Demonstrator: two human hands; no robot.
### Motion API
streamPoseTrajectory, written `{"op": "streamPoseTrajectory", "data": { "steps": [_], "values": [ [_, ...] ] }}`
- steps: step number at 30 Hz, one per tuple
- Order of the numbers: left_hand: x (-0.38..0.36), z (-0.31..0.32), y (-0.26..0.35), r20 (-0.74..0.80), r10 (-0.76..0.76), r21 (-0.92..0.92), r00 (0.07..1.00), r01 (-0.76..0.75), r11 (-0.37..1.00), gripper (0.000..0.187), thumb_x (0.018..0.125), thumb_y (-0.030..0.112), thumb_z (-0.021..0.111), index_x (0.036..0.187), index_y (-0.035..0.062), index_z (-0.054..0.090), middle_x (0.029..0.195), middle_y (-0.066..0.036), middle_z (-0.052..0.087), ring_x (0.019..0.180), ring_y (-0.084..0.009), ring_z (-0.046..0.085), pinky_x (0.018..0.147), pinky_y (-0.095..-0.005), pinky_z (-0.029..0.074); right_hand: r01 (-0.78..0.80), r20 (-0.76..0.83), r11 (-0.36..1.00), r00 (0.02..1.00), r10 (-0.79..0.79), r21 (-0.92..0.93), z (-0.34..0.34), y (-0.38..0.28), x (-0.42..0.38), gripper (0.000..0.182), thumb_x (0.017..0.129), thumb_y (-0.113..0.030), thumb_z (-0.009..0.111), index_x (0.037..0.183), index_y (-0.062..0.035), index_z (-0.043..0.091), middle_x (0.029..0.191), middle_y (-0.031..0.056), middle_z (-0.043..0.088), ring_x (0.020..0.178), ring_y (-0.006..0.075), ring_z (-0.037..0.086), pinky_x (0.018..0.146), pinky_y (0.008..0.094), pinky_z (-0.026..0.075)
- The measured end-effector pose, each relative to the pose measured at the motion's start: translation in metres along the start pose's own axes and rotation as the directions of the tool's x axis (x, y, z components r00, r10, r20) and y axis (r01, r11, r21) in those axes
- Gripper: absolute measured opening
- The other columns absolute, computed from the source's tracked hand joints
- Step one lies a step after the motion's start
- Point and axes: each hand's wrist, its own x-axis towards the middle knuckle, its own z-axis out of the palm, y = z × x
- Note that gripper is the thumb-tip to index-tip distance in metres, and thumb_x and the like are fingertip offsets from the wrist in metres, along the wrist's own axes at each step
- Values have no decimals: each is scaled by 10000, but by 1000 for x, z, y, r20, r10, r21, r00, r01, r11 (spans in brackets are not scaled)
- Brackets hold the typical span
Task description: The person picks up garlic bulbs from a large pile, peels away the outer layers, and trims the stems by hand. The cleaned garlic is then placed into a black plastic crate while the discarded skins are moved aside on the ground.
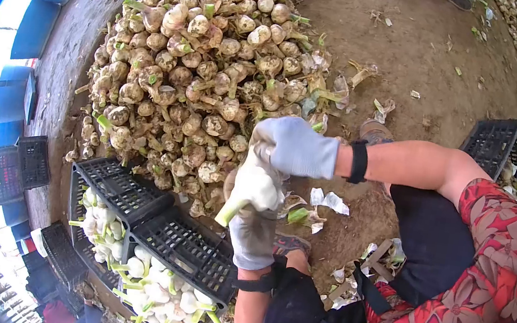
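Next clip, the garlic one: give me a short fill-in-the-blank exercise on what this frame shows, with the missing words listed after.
1. Both hands wear grey ____ and together hold one garlic bulb.
2. The unpeeled garlic pile lies on the bare ____.
3. The peeled white bulbs lie in black plastic ____.
4. The sleeve at the right is red with a ____ pattern.

Missing words: gloves; ground; crates; floral
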Motion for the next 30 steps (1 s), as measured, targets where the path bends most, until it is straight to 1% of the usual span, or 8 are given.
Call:
{"op": "streamPoseTrajectory", "data": {
  "steps": [7, 9, 11, 16, 21, 23, 26, 30],
  "values": [
    [5, 17, 7, -148, -113, -242, 982, 75, 967, 736, 801, 114, 649, 1458, 77, 319, 1348, -136, 496, 1204, -301, 511, 1020, -436, 421, -375, 293, 760, 923, 251, 531, -9, -21, -11, 201, 860, -107, 530, 1013, -1, 607, 841, 95, 653, 766, 155, 609, 712, 319, 494],
    [4, 22, 6, -153, -3, -175, 988, -25, 984, 633, 865, 221, 609, 1419, 36, 363, 1320, -146, 514, 1156, -299, 532, 983, -430, 430, 378, -22, 911, 925, -380, 166, 10, -7, -19, 209, 814, -50, 579, 1022, -44, 595, 870, 99, 616, 778, 219, 619, 702, 326, 496],
    [1, 9, 5, -149, 23, -184, 989, -51, 982, 599, 903, 318, 596, 1383, 18, 403, 1264, -145, 553, 1102, -281, 558, 927, -402, 461, 450, 90, 883, 882, -463, 130, 19, -16, -30, 199, 798, -43, 607, 996, -54, 597, 885, 108, 598, 775, 251, 620, 691, 335, 498],
    [8, -1, 11, -194, -51, -207, 980, 10, 978, 454, 936, 466, 551, 1086, 38, 582, 981, -61, 640, 932, -194, 610, 844, -354, 499, -260, 420, 771, 907, -10, 581, 1, -23, -30, 219, 860, -89, 520, 1028, 30, 594, 860, 108, 676, 774, 162, 657, 628, 306, 551],
    [11, -14, 30, -262, -77, -486, 962, -63, 872, 400, 913, 387, 575, 1037, 8, 613, 1062, -129, 656, 1075, -313, 585, 1016, -491, 407, -333, 169, 681, 939, 298, 652, -32, 14, -17, 202, 904, -138, 537, 1020, 20, 588, 838, 75, 653, 741, 148, 640, 624, 275, 514],
    [11, -11, 33, -343, -102, -468, 934, -76, 880, 416, 910, 380, 569, 1068, -3, 606, 1068, -137, 656, 1095, -315, 576, 1038, -488, 387, -227, 252, 749, 964, 82, 623, -37, 28, -14, 247, 863, -165, 600, 1061, -18, 587, 866, 73, 651, 795, 217, 659, 699, 338, 518],
    [11, -19, 32, -333, -72, -510, 940, -115, 853, 491, 922, 377, 525, 1189, -33, 550, 1167, -168, 617, 1152, -340, 547, 1080, -519, 344, 310, 506, 881, 857, -96, -358, -42, 20, -11, 290, 899, -282, 598, 1107, -80, 602, 940, 110, 656, 874, 307, 659, 735, 402, 520],
    [10, -10, 29, -369, -74, -529, 926, -144, 836, 538, 927, 395, 506, 1237, -44, 519, 1246, -196, 575, 1205, -371, 510, 1097, -539, 328, 318, 359, 920, 906, -225, -227, -4, 3, -20, 328, 814, -314, 666, 1085, -133, 633, 1075, 120, 616, 993, 320, 622, 810, 428, 502]
  ]
}}
